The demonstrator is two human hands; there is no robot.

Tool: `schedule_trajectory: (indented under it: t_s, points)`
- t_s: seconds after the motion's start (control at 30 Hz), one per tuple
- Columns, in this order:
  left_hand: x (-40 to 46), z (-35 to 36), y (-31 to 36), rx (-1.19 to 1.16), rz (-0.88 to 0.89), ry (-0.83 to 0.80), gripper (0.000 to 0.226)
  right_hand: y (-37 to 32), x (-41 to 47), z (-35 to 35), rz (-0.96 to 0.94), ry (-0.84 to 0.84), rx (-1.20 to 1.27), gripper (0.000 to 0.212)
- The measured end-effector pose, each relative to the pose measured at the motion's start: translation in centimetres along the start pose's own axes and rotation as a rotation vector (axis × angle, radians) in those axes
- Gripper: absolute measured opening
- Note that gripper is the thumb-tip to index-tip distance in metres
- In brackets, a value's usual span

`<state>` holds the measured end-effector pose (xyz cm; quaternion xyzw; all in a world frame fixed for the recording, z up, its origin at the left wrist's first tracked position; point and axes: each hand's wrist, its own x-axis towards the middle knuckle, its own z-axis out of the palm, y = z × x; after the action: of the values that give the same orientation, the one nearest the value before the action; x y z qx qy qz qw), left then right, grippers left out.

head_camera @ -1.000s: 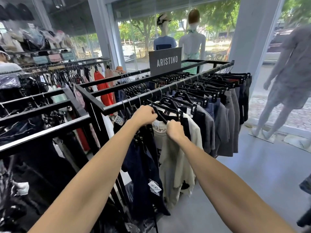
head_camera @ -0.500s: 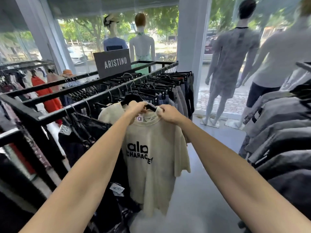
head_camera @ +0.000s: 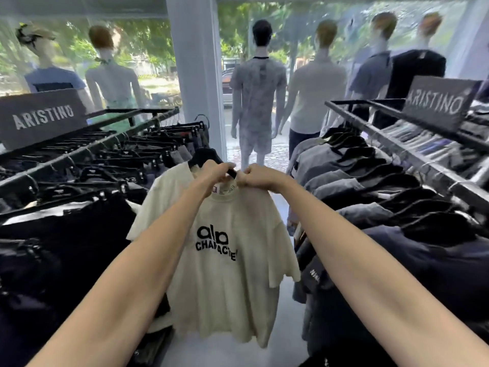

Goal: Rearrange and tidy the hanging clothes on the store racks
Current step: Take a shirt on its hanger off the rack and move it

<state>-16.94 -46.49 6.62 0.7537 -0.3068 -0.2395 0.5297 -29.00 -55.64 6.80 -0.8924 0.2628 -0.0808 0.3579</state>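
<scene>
— Where was the cream T-shirt (head_camera: 225, 274)?

— Out in the aisle between the two racks, off any rail, hanging on a black hanger (head_camera: 205, 157) with its printed front facing the camera. The black lettering sat across the chest, and the hem dropped well below the forearms.

— And the hands?

— Both up at the neckline, with the shirt hanging straight down beneath them. The left hand (head_camera: 215, 173) had its fingers curled round the hanger at the left of the collar. The right hand (head_camera: 258, 177) pinched the collar fabric just to the right. The two nearly touched, knuckles toward each other.

— What flanked it?

— On the left, a black rack (head_camera: 87, 151) crowded with dark garments on black clip hangers, a grey sign (head_camera: 39, 117) reading ARISTINO standing on top at its far end. On the right, a second rack (head_camera: 412, 152) of grey and navy tops, carrying its own sign (head_camera: 439, 103) with the same word.

— Farther off?

— A white pillar (head_camera: 195, 75), then mannequins (head_camera: 258, 86) lined up along the glass front, with blurred green trees outside
</scene>
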Motion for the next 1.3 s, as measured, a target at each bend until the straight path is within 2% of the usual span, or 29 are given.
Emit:
schedule_trajectory:
  t_s: [0.03, 0.1, 0.13, 0.2, 0.33, 0.43, 0.57, 0.77, 0.97, 1.13, 1.23, 1.3]
  points:
    - [0.4, 1.0, 0.4, 0.013, -0.008, -0.018, 0.014, 0.6, -0.3, -0.7, 0.032, -0.045, 0.081, 0.023]
    - [1.1, 2.2, 0.9, 0.026, -0.026, -0.042, 0.006, 1.5, -0.6, -1.5, 0.060, -0.116, 0.203, 0.038]
    - [1.6, 2.6, 1.1, 0.050, -0.031, -0.044, 0.004, 1.8, -0.5, -1.6, 0.066, -0.124, 0.244, 0.046]
    - [2.7, 2.7, 1.1, 0.112, -0.034, -0.034, 0.005, 2.0, -0.2, -1.4, 0.066, -0.098, 0.273, 0.048]
    - [5.4, 2.5, 0.5, 0.250, -0.007, -0.041, 0.015, 2.5, 1.5, -0.5, 0.066, 0.000, 0.194, 0.036]
    - [8.2, 2.1, -0.5, 0.401, 0.125, -0.068, 0.014, 3.0, 3.3, 0.2, 0.082, 0.064, 0.081, 0.021]
    - [11.9, 2.0, -1.0, 0.544, 0.290, -0.106, 0.006, 3.6, 5.9, 0.6, 0.139, 0.141, -0.003, 0.024]
    - [18.0, 2.2, 0.2, 0.600, 0.397, -0.269, 0.025, 4.7, 10.7, -0.4, 0.288, 0.243, -0.102, 0.022]
    - [23.0, 3.8, 0.3, 0.614, 0.504, -0.464, 0.020, 6.6, 13.6, -1.4, 0.440, 0.315, -0.158, 0.024]
    - [25.8, 6.6, 1.2, 0.650, 0.582, -0.600, 0.019, 9.7, 14.9, -2.8, 0.588, 0.409, -0.326, 0.033]
    - [27.1, 9.3, 2.4, 0.679, 0.629, -0.630, 0.020, 13.3, 15.8, -4.3, 0.648, 0.469, -0.335, 0.036]
    - [27.7, 11.8, 3.2, 0.704, 0.666, -0.671, 0.021, 12.7, 14.7, -5.3, 0.682, 0.537, -0.312, 0.035]
